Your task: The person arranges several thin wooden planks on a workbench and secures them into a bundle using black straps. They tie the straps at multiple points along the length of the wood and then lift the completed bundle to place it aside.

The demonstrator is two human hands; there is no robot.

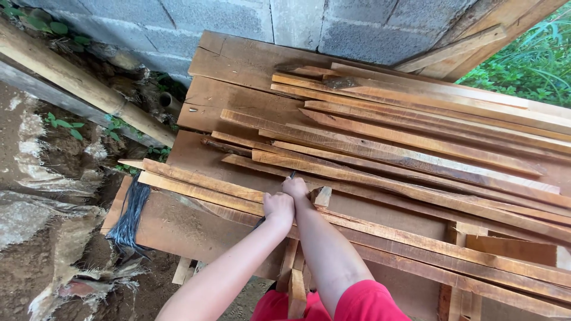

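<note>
Two hands meet at lower centre of the frame on a long wooden strip [202, 180]: left hand [278, 207] fisted, fingers curled tight; right hand [295, 187] closed around a dark pencil-like tool [292, 175]. Small wood block [322, 196] just right of them. Stacked planks [416, 137] fill the right; blue-black fibres [129, 217] hang at left.

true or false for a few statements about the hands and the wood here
1. Both hands, left hand and right hand, rest close together on the wooden strips. True.
2. The wall behind the stack is red brick. False: grey concrete block.
3. A dark slim tool pokes out above the right hand. True.
4. A bundle of blue-black strands hangs at the stack's right end. False: at its left end.
</note>
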